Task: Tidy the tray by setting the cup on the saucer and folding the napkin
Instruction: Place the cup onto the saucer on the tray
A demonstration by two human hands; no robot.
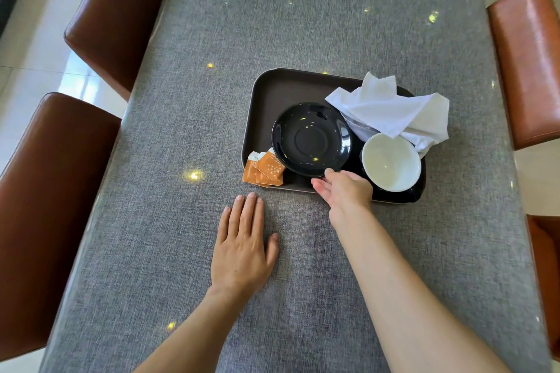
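Note:
A dark brown tray (274, 91) lies on the grey table. On it, a glossy black saucer (311, 139) sits tilted, its left edge resting on orange sachets. To its right stands a white-lined cup (391, 160), off the saucer. A crumpled white napkin (391, 107) lies behind the cup at the tray's back right. My right hand (345, 189) is at the saucer's near rim, thumb touching it, fingers spread below the edge. My left hand (242, 248) rests flat on the table, fingers apart, in front of the tray.
Orange sachets (263, 171) overhang the tray's front left corner. Brown leather chairs stand along the left side (115, 15) and orange-brown ones on the right (527, 63). The grey table (303, 24) extends far beyond the tray.

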